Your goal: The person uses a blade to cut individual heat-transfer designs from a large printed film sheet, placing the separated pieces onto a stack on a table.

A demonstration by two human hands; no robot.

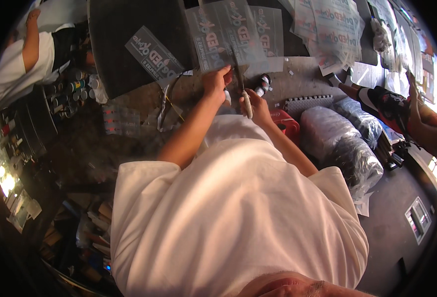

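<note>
The clear printed sheet point(243, 37) lay over the near edge of the black table point(117, 49), the dark blade of the cutting tool point(247, 101) reaching across it. I judged trimming in hand; the next move called for a taut edge. The right hand point(257, 105) had its fingers curled closed round the pale handle; the left hand point(217, 81) had its fingers drawn together at the sheet's edge, grip unclear to me. Overlapping sheets crowded the cut; a lone sheet point(154, 54) lay left, a pile of sheets point(327, 29) right, wrapped bundles point(332, 128) below that.

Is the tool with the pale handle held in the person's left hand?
No, the right hand holds the pale-handled tool.
</note>
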